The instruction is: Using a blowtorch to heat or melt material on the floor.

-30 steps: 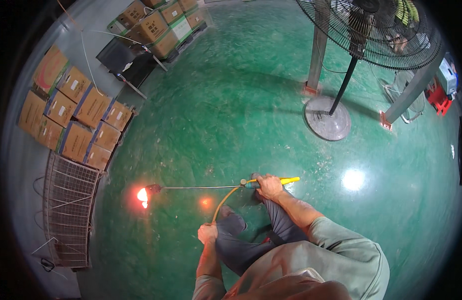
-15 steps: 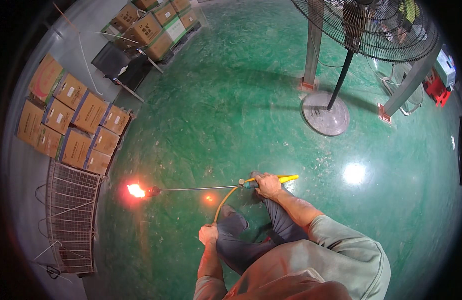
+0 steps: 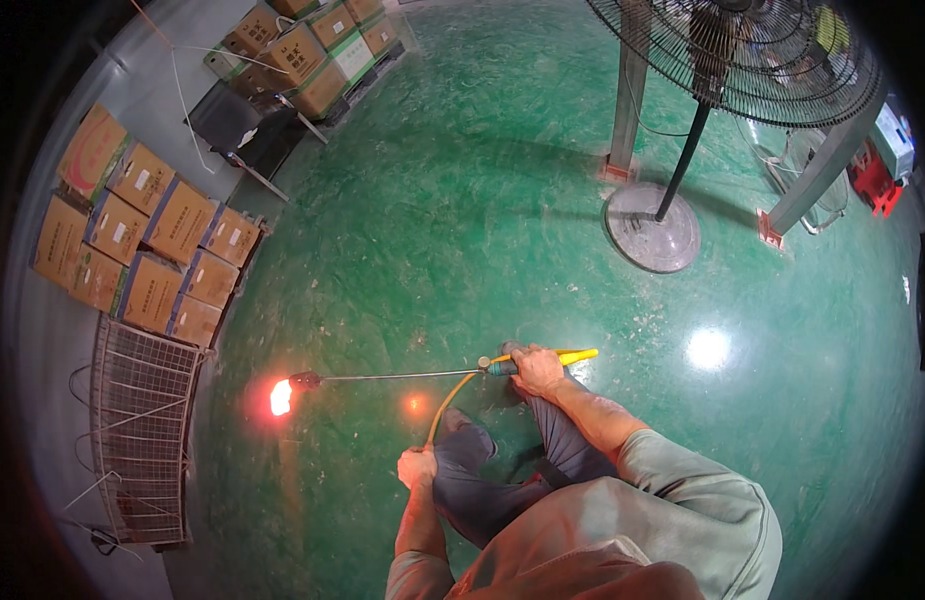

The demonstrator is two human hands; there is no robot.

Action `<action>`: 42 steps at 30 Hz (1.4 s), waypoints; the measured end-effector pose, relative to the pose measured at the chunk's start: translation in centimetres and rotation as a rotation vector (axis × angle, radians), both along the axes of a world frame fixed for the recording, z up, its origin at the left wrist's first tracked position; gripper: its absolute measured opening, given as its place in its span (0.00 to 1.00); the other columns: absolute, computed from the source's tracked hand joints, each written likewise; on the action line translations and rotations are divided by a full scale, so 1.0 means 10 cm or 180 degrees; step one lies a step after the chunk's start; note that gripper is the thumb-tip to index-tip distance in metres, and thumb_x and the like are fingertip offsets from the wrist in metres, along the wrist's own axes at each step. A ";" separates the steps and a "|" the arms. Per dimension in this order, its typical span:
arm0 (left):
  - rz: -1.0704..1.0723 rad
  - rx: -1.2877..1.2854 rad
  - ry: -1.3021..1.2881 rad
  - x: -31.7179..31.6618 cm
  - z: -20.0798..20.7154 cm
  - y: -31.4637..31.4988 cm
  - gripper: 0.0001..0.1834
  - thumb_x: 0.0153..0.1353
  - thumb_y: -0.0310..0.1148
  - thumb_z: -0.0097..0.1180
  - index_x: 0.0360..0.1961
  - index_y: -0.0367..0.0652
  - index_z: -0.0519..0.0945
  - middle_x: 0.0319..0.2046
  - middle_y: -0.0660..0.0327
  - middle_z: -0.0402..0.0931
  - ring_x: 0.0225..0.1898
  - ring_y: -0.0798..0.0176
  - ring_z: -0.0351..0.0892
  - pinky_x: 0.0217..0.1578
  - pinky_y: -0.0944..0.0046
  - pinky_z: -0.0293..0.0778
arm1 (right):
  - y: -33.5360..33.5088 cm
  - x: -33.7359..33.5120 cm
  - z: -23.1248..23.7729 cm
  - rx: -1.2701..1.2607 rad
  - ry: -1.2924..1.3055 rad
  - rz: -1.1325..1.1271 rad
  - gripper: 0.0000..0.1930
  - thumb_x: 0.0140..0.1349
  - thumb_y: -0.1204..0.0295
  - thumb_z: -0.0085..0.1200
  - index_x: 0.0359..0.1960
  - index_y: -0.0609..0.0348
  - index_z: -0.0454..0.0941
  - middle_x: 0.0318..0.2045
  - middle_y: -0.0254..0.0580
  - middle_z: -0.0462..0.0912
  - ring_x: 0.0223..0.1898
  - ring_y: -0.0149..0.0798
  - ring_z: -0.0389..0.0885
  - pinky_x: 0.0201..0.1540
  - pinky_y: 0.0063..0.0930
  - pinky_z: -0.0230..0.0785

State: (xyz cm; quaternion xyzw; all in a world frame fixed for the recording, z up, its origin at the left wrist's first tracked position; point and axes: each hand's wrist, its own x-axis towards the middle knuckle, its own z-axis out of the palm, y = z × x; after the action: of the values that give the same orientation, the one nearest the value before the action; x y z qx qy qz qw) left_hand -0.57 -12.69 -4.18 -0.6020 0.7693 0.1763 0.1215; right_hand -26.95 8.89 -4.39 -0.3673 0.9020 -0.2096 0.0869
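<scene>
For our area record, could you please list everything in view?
Torch: one, silver rod, lower centre
Flame: one, white-red, torch's left tip
Hose: one, yellow, lower centre
Near boxes: about ten, brown, left
Far boxes: several, brown, top left
Mesh rack: one, rusty, lower left
Chair: one, black, upper left
Floor fan: one, black, upper right
Posts: two, grey, upper right
Wire-caged item: one, grey, upper right
Stool-like item: one, red, far right
Boxy item: one, pale, far right
Floor: one, green, throughout
Trousers: one pair, dark grey, bottom
Shirt: one, grey-green, bottom
Left hand: one, bare, holding hose
Right hand: one, bare, gripping torch
</scene>
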 end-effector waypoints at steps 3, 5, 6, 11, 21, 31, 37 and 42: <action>-0.0046 -0.0127 0.0020 0.02 -0.04 0.00 0.22 0.58 0.57 0.62 0.41 0.52 0.91 0.39 0.52 0.88 0.45 0.47 0.87 0.48 0.50 0.80 | 0.00 0.00 -0.01 -0.0001 0.0001 0.0002 0.16 0.53 0.60 0.68 0.38 0.54 0.79 0.36 0.45 0.84 0.46 0.49 0.84 0.44 0.48 0.78; -0.0027 -0.0153 0.0039 0.02 -0.04 0.00 0.22 0.58 0.57 0.62 0.40 0.52 0.91 0.39 0.52 0.88 0.45 0.47 0.87 0.48 0.50 0.80 | 0.00 0.01 0.00 -0.0007 0.0020 0.0018 0.16 0.53 0.60 0.67 0.38 0.53 0.79 0.36 0.45 0.84 0.45 0.49 0.84 0.44 0.48 0.78; -0.0025 -0.0139 0.0045 0.03 -0.05 0.00 0.22 0.58 0.57 0.62 0.40 0.52 0.91 0.39 0.52 0.88 0.45 0.47 0.87 0.48 0.50 0.80 | 0.00 0.01 0.00 -0.0008 0.0036 0.0029 0.16 0.53 0.60 0.67 0.38 0.53 0.79 0.36 0.45 0.84 0.45 0.49 0.84 0.44 0.48 0.78; -0.0095 -0.0089 0.0026 0.03 -0.06 -0.02 0.22 0.59 0.57 0.62 0.40 0.53 0.91 0.38 0.52 0.88 0.45 0.47 0.87 0.47 0.50 0.80 | 0.00 0.00 -0.03 -0.0006 0.0055 0.0010 0.17 0.53 0.60 0.68 0.38 0.54 0.79 0.35 0.45 0.85 0.44 0.49 0.85 0.43 0.47 0.79; -0.0022 -0.0097 0.0056 0.03 -0.07 -0.02 0.21 0.58 0.57 0.62 0.40 0.53 0.91 0.38 0.52 0.88 0.45 0.47 0.87 0.48 0.50 0.80 | 0.00 0.01 0.01 -0.0025 0.0077 0.0016 0.16 0.52 0.61 0.68 0.38 0.54 0.79 0.37 0.45 0.84 0.44 0.49 0.85 0.43 0.47 0.79; 0.0028 -0.0133 0.0023 0.03 -0.05 -0.01 0.21 0.57 0.57 0.62 0.39 0.54 0.91 0.39 0.53 0.88 0.45 0.48 0.87 0.48 0.51 0.79 | -0.01 0.02 0.02 0.0068 0.0027 0.0033 0.15 0.54 0.60 0.66 0.38 0.54 0.79 0.37 0.45 0.84 0.44 0.49 0.85 0.44 0.48 0.79; -0.0012 -0.0058 0.0012 0.02 -0.08 -0.03 0.21 0.57 0.57 0.62 0.40 0.54 0.91 0.39 0.52 0.88 0.45 0.47 0.87 0.48 0.51 0.79 | 0.00 -0.01 0.00 -0.0015 0.0043 -0.0004 0.16 0.53 0.60 0.67 0.39 0.53 0.79 0.35 0.45 0.85 0.44 0.49 0.85 0.44 0.48 0.79; -0.0070 -0.0067 0.0007 0.03 -0.08 -0.01 0.22 0.58 0.57 0.60 0.41 0.53 0.91 0.40 0.52 0.88 0.45 0.46 0.87 0.49 0.50 0.80 | 0.00 -0.01 -0.02 -0.0094 0.0032 0.0028 0.15 0.54 0.61 0.65 0.39 0.54 0.79 0.36 0.45 0.85 0.44 0.49 0.85 0.44 0.48 0.79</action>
State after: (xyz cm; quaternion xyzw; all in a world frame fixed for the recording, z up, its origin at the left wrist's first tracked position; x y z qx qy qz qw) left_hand -0.29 -12.76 -4.99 -0.5945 0.7778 0.1675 0.1162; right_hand -27.09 8.84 -4.58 -0.3735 0.8977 -0.2206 0.0778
